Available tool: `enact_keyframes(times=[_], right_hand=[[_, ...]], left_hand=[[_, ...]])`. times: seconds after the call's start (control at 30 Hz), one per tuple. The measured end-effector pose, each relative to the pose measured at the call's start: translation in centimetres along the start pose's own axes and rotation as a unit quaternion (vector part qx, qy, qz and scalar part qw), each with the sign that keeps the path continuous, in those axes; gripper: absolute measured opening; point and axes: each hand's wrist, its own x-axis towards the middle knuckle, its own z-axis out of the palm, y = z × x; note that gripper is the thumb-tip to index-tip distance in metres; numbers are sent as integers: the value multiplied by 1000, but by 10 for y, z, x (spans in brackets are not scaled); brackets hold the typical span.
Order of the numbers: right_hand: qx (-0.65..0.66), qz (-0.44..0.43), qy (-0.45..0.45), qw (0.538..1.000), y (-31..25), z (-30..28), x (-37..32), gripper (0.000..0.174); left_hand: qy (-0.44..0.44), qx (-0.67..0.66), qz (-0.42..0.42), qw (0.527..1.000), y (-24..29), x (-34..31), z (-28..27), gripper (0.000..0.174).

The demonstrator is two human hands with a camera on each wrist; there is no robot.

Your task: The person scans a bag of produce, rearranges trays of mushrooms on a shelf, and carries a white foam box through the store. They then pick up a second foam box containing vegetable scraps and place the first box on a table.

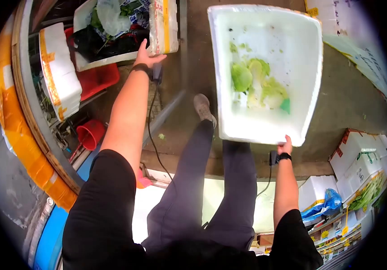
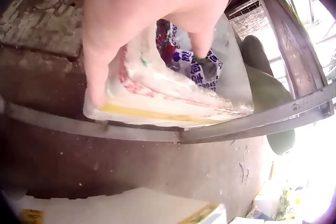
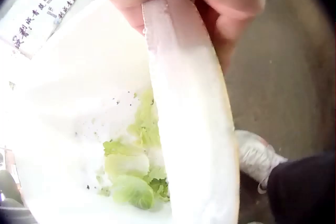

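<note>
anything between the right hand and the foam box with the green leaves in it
Nothing visible: the right hand grips the foam box directly at its rim, and the green leaves lie inside, away from its fingers.

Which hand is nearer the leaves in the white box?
Right. The right hand grips the rim of the white box containing the leaves; the left hand is farther off, holding another box.

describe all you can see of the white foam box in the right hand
The white rectangular box, seemingly foam, has thick walls and an open top facing the head camera. Loose pale green leaves and dark specks lie inside. The right hand has its grip on the rim near a corner; any support beneath is unclear.
</note>
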Motion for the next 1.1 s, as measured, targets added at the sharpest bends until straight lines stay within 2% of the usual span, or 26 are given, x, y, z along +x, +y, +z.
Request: enact_keyframes(times=[0.03,0.07,0.1,0.13,0.2,0.23,0.3,0.33,0.43,0.53,0.57,0.63,0.7,0.73,0.77,0.8,0.83,0.87,0.9,0.97,1.0,1.07,1.1], right_hand=[[-9,6,-12,1000,-9,-19,5,31],[7,9,-5,1000,-16,-21,-4,32],[26,10,2,1000,-21,-20,-12,33],[34,13,-3,999,-22,-19,-16,34],[49,16,-7,999,-25,-29,-26,36],[63,8,7,998,-22,-32,-31,37],[92,-14,31,995,-25,-36,-41,38],[108,-10,30,994,-27,-42,-45,37],[106,-2,50,993,-36,-73,-51,36],[108,-10,55,993,-54,-103,-69,35],[108,-12,42,993,-60,-113,-73,35],[116,-34,47,992,-65,-133,-79,37],[116,-31,54,991,-74,-151,-81,37],[114,-35,54,991,-79,-157,-84,36],[114,-37,57,991,-81,-167,-84,36],[112,-39,59,991,-82,-175,-86,35],[109,-41,61,991,-85,-180,-88,35],[102,-40,80,991,-86,-180,-96,36],[101,-43,73,991,-85,-182,-101,36],[106,-52,54,991,-81,-189,-102,37],[115,-48,57,991,-81,-194,-104,36],[120,-45,77,989,-81,-199,-118,35],[126,-44,84,988,-81,-198,-120,35]], left_hand=[[-49,177,125,975,-9,27,-15,78],[-61,299,249,919,-13,28,-7,71],[-40,446,353,821,-22,27,-1,68],[-23,460,367,808,-26,61,-19,56],[137,552,244,785,-19,45,-2,52],[215,590,182,757,-12,38,8,49],[200,586,248,745,-17,57,-15,48],[193,597,250,738,-17,58,-19,37],[188,604,194,750,-3,16,0,36],[194,602,231,739,-5,18,-22,34],[181,610,218,740,3,7,-24,35],[155,624,246,726,4,3,-50,31],[90,586,215,776,2,-5,-67,35],[28,380,223,897,-17,6,-89,26],[25,350,222,910,-25,-35,-60,16],[114,101,128,980,-24,-64,-31,17],[196,-158,24,967,-24,-81,-19,18],[144,-26,81,986,-42,-74,-44,17],[86,108,137,981,-70,-53,-84,17],[59,213,172,960,-82,-75,-49,11],[51,246,184,950,-91,-90,-24,15],[35,191,166,967,-119,-110,17,27],[14,29,92,995,-128,-109,33,27]])
